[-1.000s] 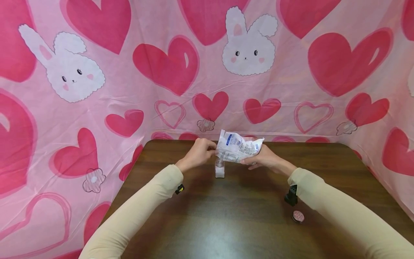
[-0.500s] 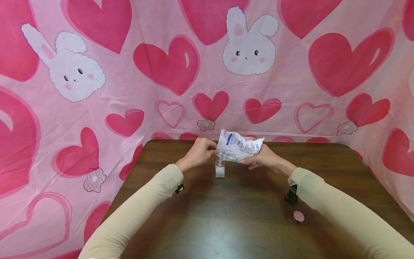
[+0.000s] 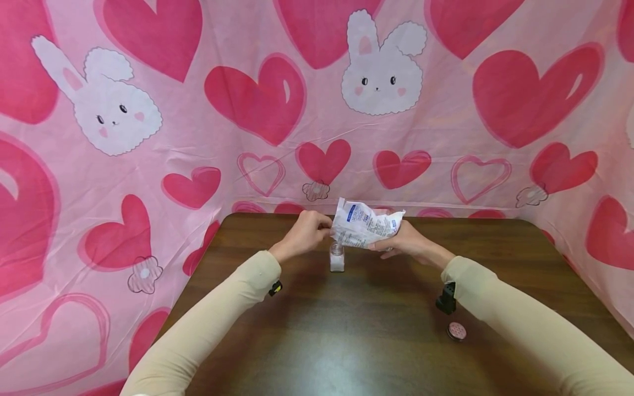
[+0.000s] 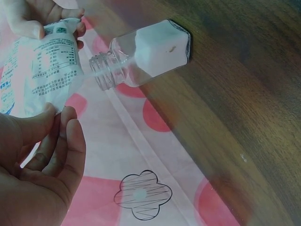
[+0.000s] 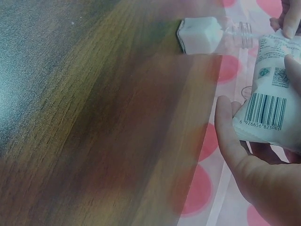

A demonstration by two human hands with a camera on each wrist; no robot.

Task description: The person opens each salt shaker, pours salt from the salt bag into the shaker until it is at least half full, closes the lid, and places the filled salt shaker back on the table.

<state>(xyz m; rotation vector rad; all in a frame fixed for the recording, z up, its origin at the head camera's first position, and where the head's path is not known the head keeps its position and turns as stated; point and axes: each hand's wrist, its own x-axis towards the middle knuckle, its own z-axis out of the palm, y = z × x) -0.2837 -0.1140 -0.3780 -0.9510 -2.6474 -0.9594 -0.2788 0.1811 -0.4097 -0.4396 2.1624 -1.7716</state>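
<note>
A white printed plastic bag (image 3: 364, 224) is tilted over a small clear glass jar (image 3: 337, 259) that stands upright on the table. My left hand (image 3: 308, 230) pinches the bag's edge between thumb and fingers near the opening. At the bag's other end, my right hand (image 3: 403, 241) holds it from below and the side; a barcode on the bag shows in the right wrist view. A thin white stream runs from the bag's corner into the jar's threaded neck (image 4: 104, 70). White powder or fine grains (image 4: 162, 48) fill much of the jar's body.
A small round lid with a pink top (image 3: 456, 331) lies on the dark wooden table (image 3: 322, 341), near my right forearm. Behind the table's far edge hangs a pink cloth (image 3: 277, 181) with hearts and rabbits.
</note>
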